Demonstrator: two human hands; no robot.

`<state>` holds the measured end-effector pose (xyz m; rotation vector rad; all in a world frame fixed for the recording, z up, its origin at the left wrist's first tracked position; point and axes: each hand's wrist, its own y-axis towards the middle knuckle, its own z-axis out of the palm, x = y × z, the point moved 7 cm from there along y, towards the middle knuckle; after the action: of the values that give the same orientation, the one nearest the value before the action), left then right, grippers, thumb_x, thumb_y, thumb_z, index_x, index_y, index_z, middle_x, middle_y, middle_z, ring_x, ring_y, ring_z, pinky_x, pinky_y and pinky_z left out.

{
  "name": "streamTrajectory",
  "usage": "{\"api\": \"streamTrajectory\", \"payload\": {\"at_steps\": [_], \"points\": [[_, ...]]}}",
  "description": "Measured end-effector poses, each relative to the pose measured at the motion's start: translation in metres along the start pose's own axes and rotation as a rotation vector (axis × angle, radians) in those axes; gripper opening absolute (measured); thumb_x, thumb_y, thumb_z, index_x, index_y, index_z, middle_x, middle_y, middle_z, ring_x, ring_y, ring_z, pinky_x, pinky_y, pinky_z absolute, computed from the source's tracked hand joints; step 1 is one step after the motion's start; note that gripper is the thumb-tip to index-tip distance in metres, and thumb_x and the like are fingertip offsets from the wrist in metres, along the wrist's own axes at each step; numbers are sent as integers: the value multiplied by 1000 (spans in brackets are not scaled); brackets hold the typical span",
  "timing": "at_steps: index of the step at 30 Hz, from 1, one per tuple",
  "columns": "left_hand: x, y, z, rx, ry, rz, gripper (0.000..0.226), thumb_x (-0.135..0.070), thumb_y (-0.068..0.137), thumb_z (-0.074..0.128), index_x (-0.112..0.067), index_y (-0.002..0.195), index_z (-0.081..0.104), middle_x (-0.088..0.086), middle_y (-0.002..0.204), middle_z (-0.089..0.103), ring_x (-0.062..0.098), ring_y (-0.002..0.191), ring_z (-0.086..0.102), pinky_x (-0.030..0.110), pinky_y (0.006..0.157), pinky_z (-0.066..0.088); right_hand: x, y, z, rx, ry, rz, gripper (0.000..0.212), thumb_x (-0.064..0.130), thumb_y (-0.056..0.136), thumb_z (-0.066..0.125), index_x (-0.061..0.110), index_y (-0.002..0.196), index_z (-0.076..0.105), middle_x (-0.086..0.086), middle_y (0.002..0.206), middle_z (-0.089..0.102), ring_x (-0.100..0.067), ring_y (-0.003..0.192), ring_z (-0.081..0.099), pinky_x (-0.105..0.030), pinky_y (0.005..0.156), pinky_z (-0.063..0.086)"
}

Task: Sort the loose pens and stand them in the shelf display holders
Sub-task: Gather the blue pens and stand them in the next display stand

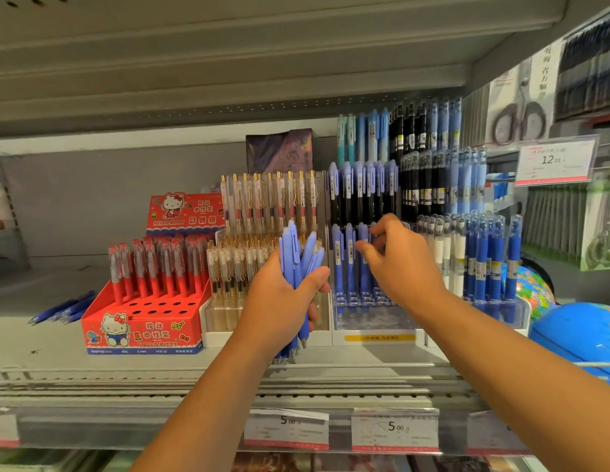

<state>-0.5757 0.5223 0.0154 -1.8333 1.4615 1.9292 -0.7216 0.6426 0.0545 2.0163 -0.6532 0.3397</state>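
1. The right hand (pixel 398 264) hid whatever its fingers touched among the blue pens (pixel 349 267).
2. The price label's (pixel 394 429) small print was blurred.
3. The right edge cut off the globe (pixel 582 332).

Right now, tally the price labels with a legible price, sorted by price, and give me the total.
5.00 labels: 2
12.00 label: 1
Total: 3
The cut-off labels at the rail's ends show no legible price, so they are left out.
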Motion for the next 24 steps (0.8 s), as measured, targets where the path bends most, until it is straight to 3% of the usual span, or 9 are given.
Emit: {"api": "streamTrajectory", "payload": {"at_steps": [3,5,8,11,16,22,24], "points": [[1,0,2,26,-9,-19,53,-22,94,65,-24,141,43,-6,77,73,17,47,60,26,46,52,5,-5,-6,-87,-44,-22,35,40,96,55,20,124,47,3,112,48,-17,84,53,-37,69,47],[2,0,3,41,0,-20,56,-22,94,65,-24,144,40,-7,77,73,17,48,60,26,46,52,13,-10,-10,-115,33,-90,34,37,96,55,22,125,47,6,110,46,-10,78,50,-31,66,42],[1,0,5,58,11,-28,58,-22,93,66,-26,145,40,-4,73,71,17,47,60,26,47,52,25,-17,2,100,336,-150,17,25,95,59,24,112,58,8,95,57,-14,66,53,-24,58,44],[-1,-1,7,94,53,-16,52,-23,92,67,-29,139,45,-8,63,68,13,46,60,23,47,52,35,-26,23,408,621,-98,11,11,95,60,11,105,65,6,79,65,-13,63,60,-14,47,44],[-1,-1,11,136,62,-22,53,-25,91,69,-27,139,47,-10,63,69,14,47,61,22,47,51,32,-26,26,464,694,-42,9,11,94,63,4,99,66,-19,81,65,-27,59,54,-28,43,45],[-2,-2,9,121,-43,-39,64,-43,83,62,-20,140,45,-9,71,71,21,51,66,29,46,54,28,-25,21,446,822,-7,5,8,92,64,3,92,67,-14,82,73,-24,71,69,-28,62,54],[-1,-2,7,97,-73,-43,57,-38,90,61,-16,140,45,-3,68,71,23,50,66,30,46,54,26,-25,19,421,856,-3,5,9,92,65,7,89,68,-16,84,74,-27,77,71,-32,71,58]]}}
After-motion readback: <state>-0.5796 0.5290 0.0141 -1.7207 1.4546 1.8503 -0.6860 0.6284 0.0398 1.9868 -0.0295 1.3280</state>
